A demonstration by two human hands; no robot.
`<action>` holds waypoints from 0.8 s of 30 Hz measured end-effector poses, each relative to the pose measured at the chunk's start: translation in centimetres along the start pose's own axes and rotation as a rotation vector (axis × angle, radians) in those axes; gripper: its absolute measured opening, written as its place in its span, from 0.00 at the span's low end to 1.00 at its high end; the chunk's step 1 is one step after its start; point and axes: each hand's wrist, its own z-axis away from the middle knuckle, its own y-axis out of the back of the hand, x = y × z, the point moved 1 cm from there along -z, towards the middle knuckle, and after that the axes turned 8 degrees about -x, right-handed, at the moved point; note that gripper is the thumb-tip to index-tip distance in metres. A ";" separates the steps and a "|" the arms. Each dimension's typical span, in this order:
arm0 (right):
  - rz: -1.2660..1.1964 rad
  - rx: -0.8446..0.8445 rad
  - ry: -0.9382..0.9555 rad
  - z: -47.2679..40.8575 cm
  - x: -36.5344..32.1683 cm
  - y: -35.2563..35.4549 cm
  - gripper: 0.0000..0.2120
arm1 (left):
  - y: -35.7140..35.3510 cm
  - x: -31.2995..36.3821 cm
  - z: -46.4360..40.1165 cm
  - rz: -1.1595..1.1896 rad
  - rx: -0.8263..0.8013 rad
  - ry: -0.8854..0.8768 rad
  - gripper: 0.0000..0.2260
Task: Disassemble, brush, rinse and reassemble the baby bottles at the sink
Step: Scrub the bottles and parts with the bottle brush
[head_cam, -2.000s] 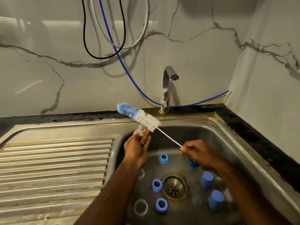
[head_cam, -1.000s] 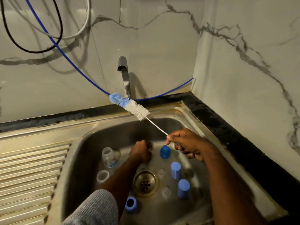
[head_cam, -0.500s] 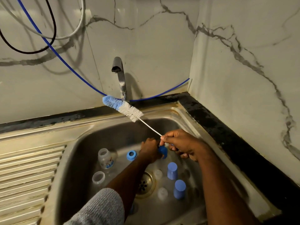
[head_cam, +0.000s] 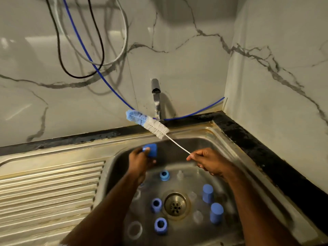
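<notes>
Disassembly appears complete: blue collars (head_cam: 156, 205), caps (head_cam: 216, 213) and clear parts lie loose in the sink (head_cam: 248, 157). Left hand (head_cam: 140, 162) grips a blue cap (head_cam: 150, 150) above the basin's far left; right hand (head_cam: 209, 161) pinches the bottle brush (head_cam: 147, 124) wire. Brushing underway; rinsing, reassembly outstanding.

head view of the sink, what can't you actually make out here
- Blue cap in the left hand: motion-blurred, and the fingers cover part of it; its open side cannot be told.
- Brush handle end: hidden inside the right hand.
- Clear parts by the drain: too faint against the steel to count or name.
- Sink near rim: cut off by the bottom edge and both forearms.
</notes>
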 end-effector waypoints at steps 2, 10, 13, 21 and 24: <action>0.082 -0.014 0.037 -0.4 0.1 -0.4 0.11 | 3.4 2.4 1.5 0.242 0.053 -0.024 0.10; 0.171 -0.078 0.154 0.1 -0.4 -2.0 0.09 | 9.6 5.9 3.5 0.536 0.267 -0.196 0.11; 0.179 -0.102 0.160 0.2 -0.3 -1.9 0.08 | 9.9 6.0 3.2 0.485 0.268 -0.183 0.08; 0.272 -0.187 0.108 0.3 -0.6 -2.1 0.05 | 9.4 6.0 3.2 0.309 0.132 -0.176 0.07; 0.337 -0.131 0.185 0.2 -0.8 -2.3 0.06 | 9.5 6.1 3.5 0.284 0.136 -0.225 0.15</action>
